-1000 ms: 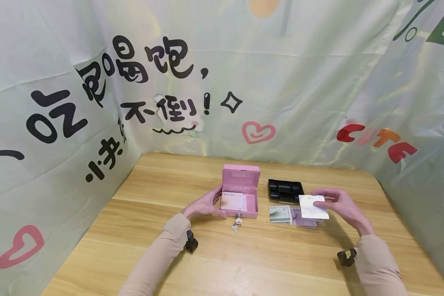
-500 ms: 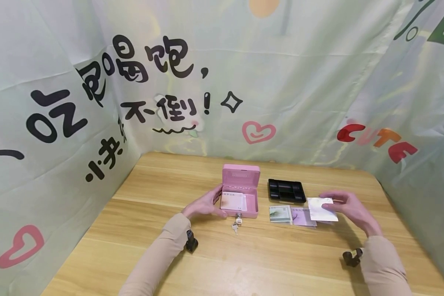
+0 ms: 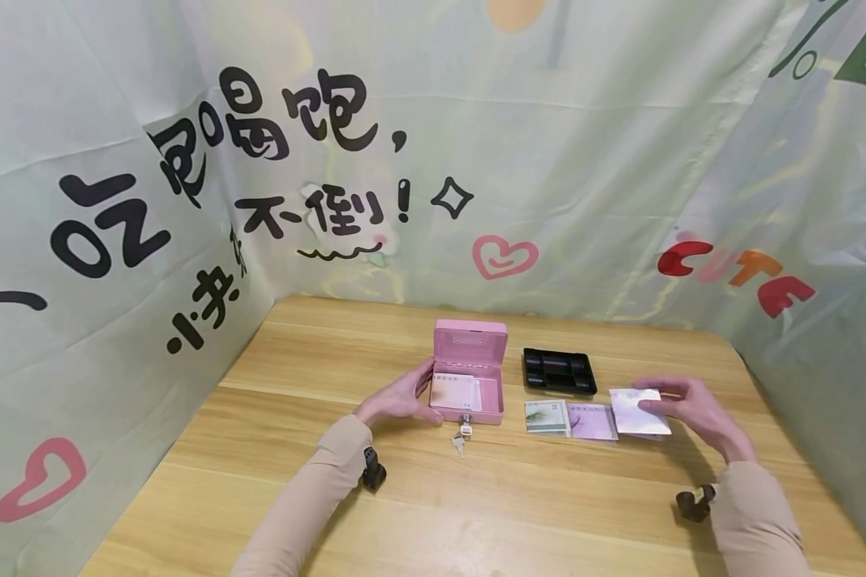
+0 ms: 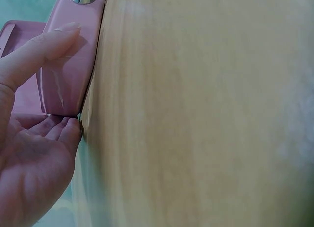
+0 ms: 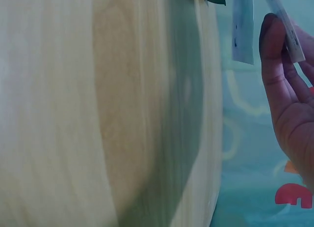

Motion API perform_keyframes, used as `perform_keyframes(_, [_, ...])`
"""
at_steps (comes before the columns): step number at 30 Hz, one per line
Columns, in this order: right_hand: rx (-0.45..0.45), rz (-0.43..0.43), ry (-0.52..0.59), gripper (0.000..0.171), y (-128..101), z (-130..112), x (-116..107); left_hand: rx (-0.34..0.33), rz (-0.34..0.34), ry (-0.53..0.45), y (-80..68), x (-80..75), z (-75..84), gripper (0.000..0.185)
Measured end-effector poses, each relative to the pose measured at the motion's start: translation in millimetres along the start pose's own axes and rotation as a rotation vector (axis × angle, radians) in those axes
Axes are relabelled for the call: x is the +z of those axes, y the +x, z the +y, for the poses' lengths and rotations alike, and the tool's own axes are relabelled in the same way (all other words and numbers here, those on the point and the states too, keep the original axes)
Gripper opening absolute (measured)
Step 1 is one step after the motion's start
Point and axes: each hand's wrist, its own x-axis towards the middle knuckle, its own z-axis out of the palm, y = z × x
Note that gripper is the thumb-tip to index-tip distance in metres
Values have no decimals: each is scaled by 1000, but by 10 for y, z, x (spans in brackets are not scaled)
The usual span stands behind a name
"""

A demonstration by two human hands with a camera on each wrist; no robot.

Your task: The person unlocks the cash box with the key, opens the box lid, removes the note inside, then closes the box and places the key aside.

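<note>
In the head view my left hand (image 3: 404,394) holds the pink cash box (image 3: 503,405) at its left front corner. The left wrist view shows the thumb (image 4: 51,42) lying on the front face and the other fingers against the side. The box's lid (image 3: 470,343) stands up, and banknotes (image 3: 453,393) lie inside. My right hand (image 3: 696,407) pinches a pale banknote (image 3: 637,411) between thumb and fingers, above the table. Below and left of it lie a purple banknote (image 3: 592,422) and a green banknote (image 3: 545,417), side by side.
A black compartment tray (image 3: 559,372) sits behind the banknotes, right of the box. Keys (image 3: 458,444) hang from the lock (image 3: 466,428) at the box's front. Printed fabric (image 3: 563,200) encloses the wooden table (image 3: 534,513) at the back and sides.
My right hand has moved to the right with the pale banknote, uncovering more of the purple banknote. My left hand and the box have stayed in place.
</note>
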Motion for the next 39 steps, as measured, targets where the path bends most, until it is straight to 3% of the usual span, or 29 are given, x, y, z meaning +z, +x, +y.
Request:
perform_keyframes(24, [66, -38, -116, 48, 6, 101, -34, -5, -3, 2, -2, -7, 13, 119])
perform_keyframes(39, [77, -60, -121, 42, 30, 128, 24, 3, -9, -7, -3, 0, 23, 119])
